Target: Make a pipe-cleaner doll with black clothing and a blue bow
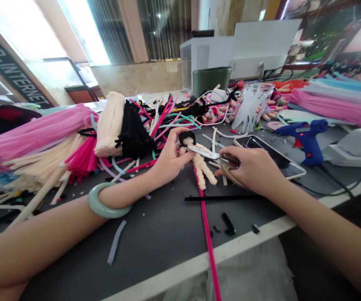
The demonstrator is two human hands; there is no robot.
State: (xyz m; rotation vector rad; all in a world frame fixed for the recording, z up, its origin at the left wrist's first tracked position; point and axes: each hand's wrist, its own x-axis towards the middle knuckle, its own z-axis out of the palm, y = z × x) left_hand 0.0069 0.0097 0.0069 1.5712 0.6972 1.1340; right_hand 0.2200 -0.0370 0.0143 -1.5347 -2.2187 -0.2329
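A small cream doll [201, 170] of wound pipe cleaner, with black hair, is held at its head and upper body by my left hand [171, 158], its fingers closed round it. My right hand [252, 167] grips scissors [206, 153] by the handles, and the blades lie across the doll's chest near my left thumb. A long bright pink pipe cleaner [208, 234] runs from beside the doll down over the table's front edge. Below the doll's legs a black pipe cleaner [219, 198] lies crosswise on the grey table [155, 238].
Pink, cream and black pipe cleaner bundles [108, 125] stand at the left. At the right are a phone [271, 156], a blue glue gun [308, 136] with its cord, and a cup of glue sticks [251, 108]. Black scraps [228, 223] lie near the front edge.
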